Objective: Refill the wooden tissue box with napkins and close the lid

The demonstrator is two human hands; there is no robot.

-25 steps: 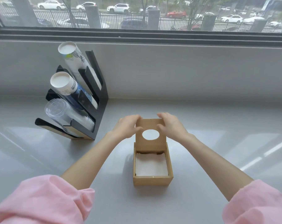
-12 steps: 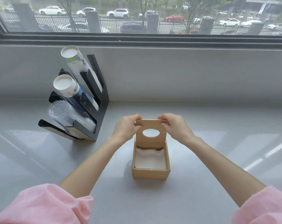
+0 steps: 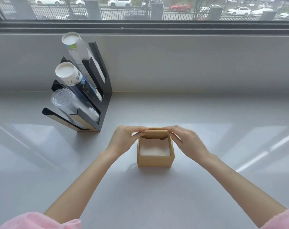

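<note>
A square wooden tissue box stands on the grey counter in front of me. White napkins fill its inside. The hinged wooden lid, with a round hole, tilts forward over the back of the box, its far edge seen almost edge-on. My left hand pinches the lid's left top corner. My right hand pinches the right top corner. The front of the box remains uncovered.
A black cup holder with paper cups and clear plastic cups stands at the back left. A grey wall and window ledge run behind the box. Pink sleeves show at the bottom corners.
The lid has swung from upright down toward me over the box, both hands following it. The view has shifted a little.
</note>
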